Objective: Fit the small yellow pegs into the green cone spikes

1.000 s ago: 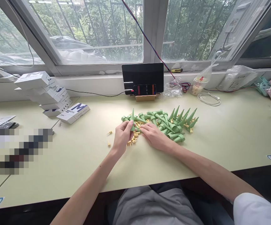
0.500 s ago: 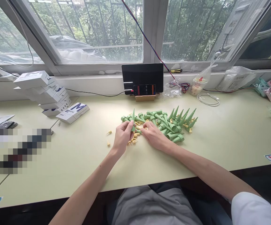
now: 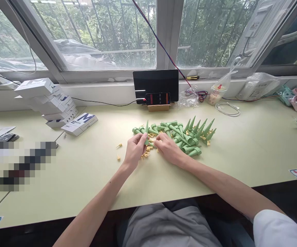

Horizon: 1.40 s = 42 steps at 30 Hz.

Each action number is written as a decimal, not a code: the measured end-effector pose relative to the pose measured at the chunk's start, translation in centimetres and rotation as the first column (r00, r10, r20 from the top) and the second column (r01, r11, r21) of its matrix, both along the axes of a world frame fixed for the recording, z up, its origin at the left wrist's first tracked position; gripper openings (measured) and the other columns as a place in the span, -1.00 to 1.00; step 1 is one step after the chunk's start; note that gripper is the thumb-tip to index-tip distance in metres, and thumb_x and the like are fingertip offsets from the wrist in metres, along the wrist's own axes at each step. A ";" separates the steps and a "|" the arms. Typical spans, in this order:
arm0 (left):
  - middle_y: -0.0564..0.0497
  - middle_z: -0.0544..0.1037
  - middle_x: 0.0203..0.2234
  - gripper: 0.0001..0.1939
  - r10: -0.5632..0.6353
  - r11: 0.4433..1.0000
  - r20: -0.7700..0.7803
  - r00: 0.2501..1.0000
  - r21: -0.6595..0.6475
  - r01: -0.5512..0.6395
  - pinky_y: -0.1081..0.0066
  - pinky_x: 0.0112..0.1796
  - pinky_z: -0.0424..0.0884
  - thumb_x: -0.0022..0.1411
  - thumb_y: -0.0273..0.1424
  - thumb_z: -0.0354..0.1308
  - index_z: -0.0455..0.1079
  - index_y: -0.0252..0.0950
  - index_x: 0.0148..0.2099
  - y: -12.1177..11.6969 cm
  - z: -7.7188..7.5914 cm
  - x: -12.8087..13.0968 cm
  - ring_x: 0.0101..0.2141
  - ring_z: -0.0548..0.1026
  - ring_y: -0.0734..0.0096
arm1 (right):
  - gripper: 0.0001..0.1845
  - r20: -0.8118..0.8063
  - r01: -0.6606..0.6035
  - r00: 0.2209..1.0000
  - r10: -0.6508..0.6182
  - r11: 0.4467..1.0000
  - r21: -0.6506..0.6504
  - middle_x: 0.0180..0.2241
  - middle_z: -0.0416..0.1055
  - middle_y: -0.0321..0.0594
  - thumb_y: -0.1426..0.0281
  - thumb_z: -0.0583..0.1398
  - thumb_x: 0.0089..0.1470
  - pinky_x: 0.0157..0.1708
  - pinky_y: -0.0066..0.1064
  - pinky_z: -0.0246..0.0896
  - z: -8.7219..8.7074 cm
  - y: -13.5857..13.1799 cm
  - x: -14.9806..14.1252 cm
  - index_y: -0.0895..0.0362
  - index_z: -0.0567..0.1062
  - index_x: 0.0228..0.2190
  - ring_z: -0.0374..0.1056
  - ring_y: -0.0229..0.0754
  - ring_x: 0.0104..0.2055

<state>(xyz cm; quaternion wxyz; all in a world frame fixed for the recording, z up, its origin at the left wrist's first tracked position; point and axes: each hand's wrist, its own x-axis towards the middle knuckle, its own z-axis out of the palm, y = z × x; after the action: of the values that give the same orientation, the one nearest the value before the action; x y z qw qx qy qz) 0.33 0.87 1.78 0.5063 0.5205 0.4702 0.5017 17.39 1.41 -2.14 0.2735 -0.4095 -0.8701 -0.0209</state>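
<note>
My left hand (image 3: pixel 135 150) is closed around the base of a green plastic watering spike (image 3: pixel 146 127), which points upright. Just to its right, my right hand (image 3: pixel 170 146) has its thumb and fingers pinched together over small yellow plastic pegs (image 3: pixel 145 155). What lies between those fingertips, if anything, is too small to make out. Beyond and beside my right hand lies a heap of green spikes (image 3: pixel 183 135), mostly on their sides. At its right end, several spikes (image 3: pixel 207 128) stand point up with yellow pieces at their bases.
Two yellow pegs (image 3: pixel 119 157) lie apart on the table, left of my left hand. A phone (image 3: pixel 158 98) showing a timer leans against a black tablet (image 3: pixel 156 82) at the back. White boxes (image 3: pixel 80 123) are at the left; a white cable (image 3: pixel 227 109) lies at the back right.
My right hand has shifted slightly, its fingertips lifting a little over the yellow pegs. The left hand keeps its hold on the green spike.
</note>
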 end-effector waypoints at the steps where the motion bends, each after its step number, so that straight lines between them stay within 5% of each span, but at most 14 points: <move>1: 0.11 0.29 -0.57 -0.64 -0.001 1.000 -0.004 1.000 0.003 0.001 0.53 -0.67 0.04 0.25 -0.15 0.20 0.31 -0.32 -0.44 0.0 0.0 0.0 -0.68 0.15 0.67 | -0.70 -0.002 -0.003 1.000 0.003 1.000 0.004 -0.24 0.35 -0.05 0.50 0.00 0.35 -0.19 -0.29 0.21 0.0 0.0 0.0 0.17 0.46 -0.37 0.18 -0.08 -0.19; 10: 0.11 0.30 -0.57 -0.63 0.002 1.000 -0.024 1.000 0.014 -0.002 0.54 -0.67 0.05 0.25 -0.13 0.20 0.32 -0.32 -0.44 0.0 -0.1 0.0 -0.68 0.15 0.68 | -0.69 -0.160 -0.002 0.987 -0.005 0.999 -0.041 -0.30 0.41 -0.06 0.52 -0.07 0.36 -0.19 -0.29 0.24 0.5 -0.2 0.0 0.17 0.43 -0.32 0.28 -0.08 -0.22; 21: 0.14 0.26 -0.60 -0.63 -0.018 0.999 -0.116 0.993 0.024 0.021 0.56 -0.65 0.08 0.25 -0.10 0.18 0.35 -0.30 -0.40 -0.2 -0.1 0.0 -0.68 0.17 0.66 | -0.75 -0.542 -0.085 0.841 -0.011 0.985 -0.152 -0.35 0.47 -0.19 0.30 -0.10 0.43 -0.30 -0.36 0.38 -0.3 -0.4 0.3 0.09 0.32 -0.21 0.45 -0.20 -0.35; 33: 0.13 0.28 -0.64 -0.61 -0.090 0.995 -0.161 0.983 0.029 0.096 0.52 -0.62 0.16 0.24 -0.05 0.18 0.40 -0.29 -0.37 -0.4 -0.3 0.2 -0.67 0.20 0.60 | -0.75 -0.567 -0.160 0.822 0.056 0.978 -0.135 -0.34 0.42 -0.23 0.30 -0.07 0.42 -0.33 -0.39 0.38 -0.1 -0.5 0.2 0.08 0.33 -0.24 0.42 -0.27 -0.41; 42: 0.06 0.43 -0.49 -0.59 -0.195 0.981 -0.145 0.970 -0.015 0.195 0.53 -0.67 0.17 0.26 -0.01 0.13 0.34 -0.29 -0.33 -0.5 -0.5 0.4 -0.67 0.31 0.61 | -0.74 -0.660 -0.236 0.750 0.048 0.951 -0.198 -0.36 0.40 -0.24 0.24 -0.05 0.40 -0.44 -0.41 0.44 0.2 -0.9 -0.2 0.07 0.34 -0.24 0.44 -0.27 -0.44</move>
<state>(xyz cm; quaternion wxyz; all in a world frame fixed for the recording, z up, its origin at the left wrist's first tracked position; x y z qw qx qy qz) 0.72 0.35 1.30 0.5175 0.5992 0.4526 0.4102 17.18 0.53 -1.97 0.4996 -0.3566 -0.7451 0.2609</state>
